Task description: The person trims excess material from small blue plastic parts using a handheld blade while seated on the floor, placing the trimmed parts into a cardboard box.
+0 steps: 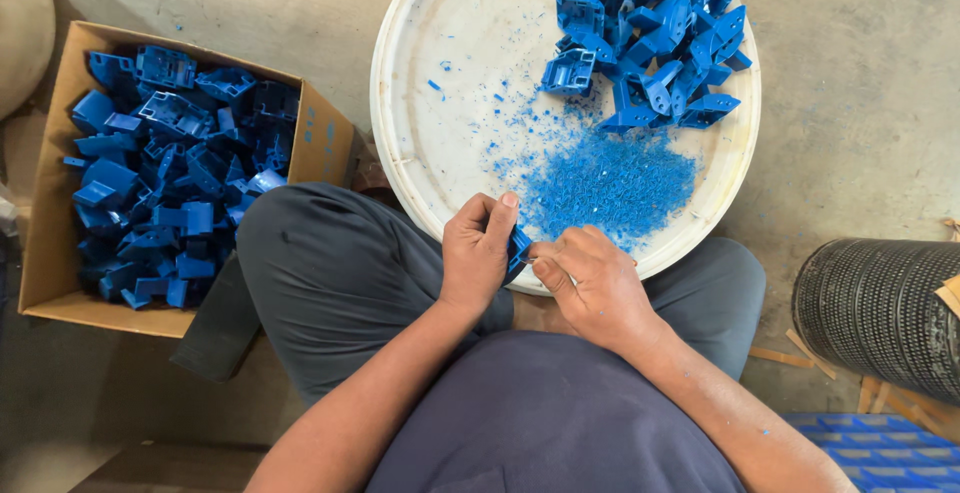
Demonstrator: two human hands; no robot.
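Note:
My left hand (478,251) grips a small blue plastic part (518,249) at the near rim of a round white tray (420,83). My right hand (590,278) is closed right beside it, fingers pinched against the part's edge; whatever it holds is hidden. A heap of blue plastic shavings (612,185) lies on the tray just beyond my hands. A pile of blue plastic parts (650,38) sits at the tray's far right.
A cardboard box (45,183) filled with several blue parts stands at my left on the concrete floor. A black ribbed cylinder (880,313) lies at the right. A blue crate corner (870,443) shows at the bottom right. My knees flank the tray.

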